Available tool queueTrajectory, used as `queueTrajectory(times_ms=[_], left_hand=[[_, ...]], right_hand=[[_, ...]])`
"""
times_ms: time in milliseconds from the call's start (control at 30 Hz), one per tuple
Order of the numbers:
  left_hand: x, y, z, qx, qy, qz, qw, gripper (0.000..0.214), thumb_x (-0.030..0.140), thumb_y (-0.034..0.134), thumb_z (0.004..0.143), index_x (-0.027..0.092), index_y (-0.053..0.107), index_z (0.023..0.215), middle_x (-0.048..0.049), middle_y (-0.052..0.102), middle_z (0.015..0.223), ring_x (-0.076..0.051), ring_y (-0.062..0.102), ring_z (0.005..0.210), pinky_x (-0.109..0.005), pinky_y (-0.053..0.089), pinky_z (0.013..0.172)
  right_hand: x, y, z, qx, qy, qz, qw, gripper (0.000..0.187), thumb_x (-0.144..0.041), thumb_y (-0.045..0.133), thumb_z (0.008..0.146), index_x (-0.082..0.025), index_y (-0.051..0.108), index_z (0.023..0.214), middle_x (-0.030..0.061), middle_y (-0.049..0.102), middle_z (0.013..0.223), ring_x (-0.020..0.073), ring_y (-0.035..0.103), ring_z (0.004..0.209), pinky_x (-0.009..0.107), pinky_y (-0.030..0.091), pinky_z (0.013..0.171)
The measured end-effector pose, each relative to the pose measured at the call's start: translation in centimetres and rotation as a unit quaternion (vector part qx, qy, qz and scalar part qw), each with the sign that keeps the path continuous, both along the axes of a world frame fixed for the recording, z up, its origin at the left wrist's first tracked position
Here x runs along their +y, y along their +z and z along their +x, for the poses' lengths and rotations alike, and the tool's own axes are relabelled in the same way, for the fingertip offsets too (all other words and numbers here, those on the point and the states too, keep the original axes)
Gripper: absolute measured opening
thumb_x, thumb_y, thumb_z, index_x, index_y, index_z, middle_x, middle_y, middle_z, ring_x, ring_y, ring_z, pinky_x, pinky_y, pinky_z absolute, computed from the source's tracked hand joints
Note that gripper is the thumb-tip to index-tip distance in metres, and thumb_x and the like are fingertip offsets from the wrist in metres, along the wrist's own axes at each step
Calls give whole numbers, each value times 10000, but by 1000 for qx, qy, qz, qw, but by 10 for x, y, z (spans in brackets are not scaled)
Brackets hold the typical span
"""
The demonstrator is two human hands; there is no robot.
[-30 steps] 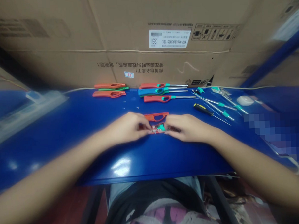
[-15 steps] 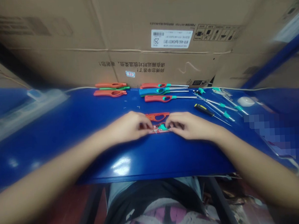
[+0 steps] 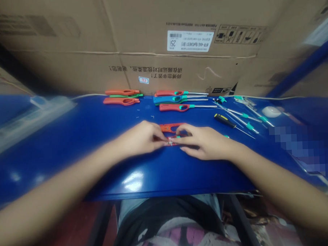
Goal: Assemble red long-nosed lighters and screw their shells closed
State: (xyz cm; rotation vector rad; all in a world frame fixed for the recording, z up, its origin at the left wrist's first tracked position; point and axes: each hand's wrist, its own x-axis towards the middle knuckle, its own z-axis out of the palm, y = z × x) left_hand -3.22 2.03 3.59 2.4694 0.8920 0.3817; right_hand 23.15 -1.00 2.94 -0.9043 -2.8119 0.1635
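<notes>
Blue table (image 3: 182, 178), big cardboard sheet (image 3: 69, 69) standing behind it, print upside down, white label (image 3: 190, 41) on it. Red shell (image 3: 177, 143) lies at table centre, between the two hands, directly in front of the person; small parts (image 3: 170, 141) sit in it, too tiny to make out. Left hand (image 3: 148, 137) at the shell's left end: thumb and fingertips nearly together, pinching that end. Right hand (image 3: 205, 141) comes over the right end, half open, one finger stretched across to the small parts, thumb lower and apart from that finger; cannot tell if it grips anything. It covers much of that end. Orange shell (image 3: 168, 128) lies just behind the red one, roughly parallel, right fingers near its right end. Bit of green (image 3: 227, 136) shows just behind the right wrist. Screwdriver (image 3: 225, 121), black and yellow, lies beyond the right hand, with rods (image 3: 243, 116) behind and to its right. Lighters (image 3: 174, 107) in a group farther back at centre, tubes pointing right. Handles (image 3: 121, 101), orange and green, stacked back left, well apart from both hands. Power strip (image 3: 36, 123) far left, blurred.
</notes>
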Motion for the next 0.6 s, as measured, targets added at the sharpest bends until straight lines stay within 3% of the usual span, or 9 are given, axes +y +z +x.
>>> queueTrajectory(times_ms=[167,300,467,600], left_hand=[[1,-3,-1,-4,-3,4,1000,188,325,698,890,224,833,973,-60,770,885,-168,696,740,-269,519,715],[2,-3,0,-12,-7,5,1000,187,332,699,893,221,833,962,-60,773,879,-165,697,731,-269,518,716],[0,1,1,-4,2,0,1000,164,283,709,871,215,830,959,-56,773,878,-163,696,725,-259,514,689],[-2,2,2,6,4,14,1000,161,232,705,851,203,818,962,-50,773,897,-161,686,731,-256,512,683]], right_hand=[[-1,2,-1,-61,29,40,997,458,-330,536,995,-236,579,1441,196,500,1477,347,558,1273,496,552,927],[-2,1,-1,-64,34,46,996,465,-312,538,998,-208,567,1451,225,484,1499,374,518,1314,576,493,990],[2,-1,-1,-9,35,36,999,443,-299,539,992,-230,577,1428,178,526,1473,335,543,1262,548,481,986],[9,-1,3,63,-24,64,996,391,-187,488,975,-212,628,1339,150,629,1311,293,588,1141,483,488,937]])
